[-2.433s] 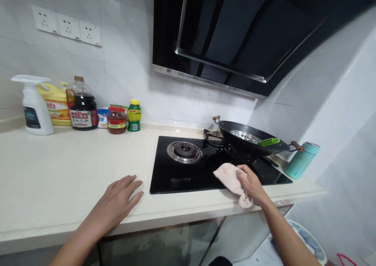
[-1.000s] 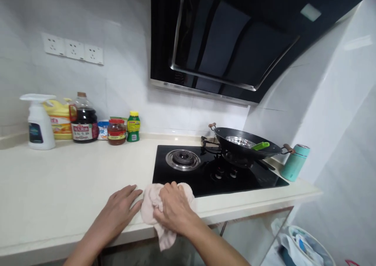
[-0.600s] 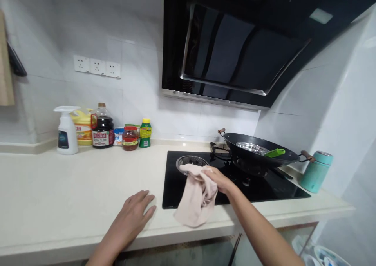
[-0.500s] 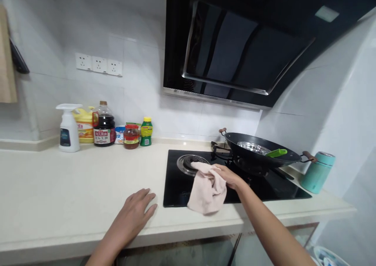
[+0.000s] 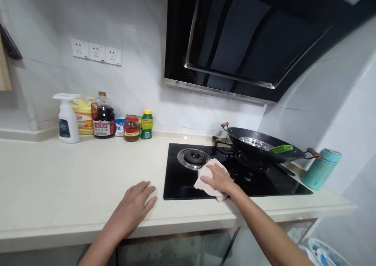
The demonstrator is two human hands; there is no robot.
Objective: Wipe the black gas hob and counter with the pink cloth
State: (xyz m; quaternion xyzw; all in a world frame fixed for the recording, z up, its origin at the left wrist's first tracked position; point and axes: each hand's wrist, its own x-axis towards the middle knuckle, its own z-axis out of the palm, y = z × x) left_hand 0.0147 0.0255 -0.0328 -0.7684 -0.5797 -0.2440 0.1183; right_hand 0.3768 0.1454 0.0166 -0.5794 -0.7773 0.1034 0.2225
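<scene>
My right hand [image 5: 219,178] presses a pale pink cloth [image 5: 210,185] onto the black glass cooktop [image 5: 179,187], its fingers curled over the top of it. Just left and behind the cloth is a round burner [image 5: 194,158] with a metal ring. My left hand [image 5: 137,203] rests on the cream countertop [image 5: 73,180] near the front edge, fingers spread and holding nothing. On the cooktop's right side sits a black wok [image 5: 264,150] with wooden handles, holding a shiny perforated metal piece [image 5: 255,143] and something with a green handle [image 5: 281,149].
Along the wall stand a white spray bottle [image 5: 68,121], a yellow jug [image 5: 84,115], a soy sauce bottle [image 5: 103,119], a red-lidded jar [image 5: 131,129] and a green bottle [image 5: 147,125]. A teal flask [image 5: 321,170] is right of the wok. The range hood [image 5: 235,42] overhangs the cooktop.
My right hand has gone from holding the cloth lifted and hanging to pressing it, bunched, on the cooktop. The burner is now uncovered. My left hand stays on the countertop.
</scene>
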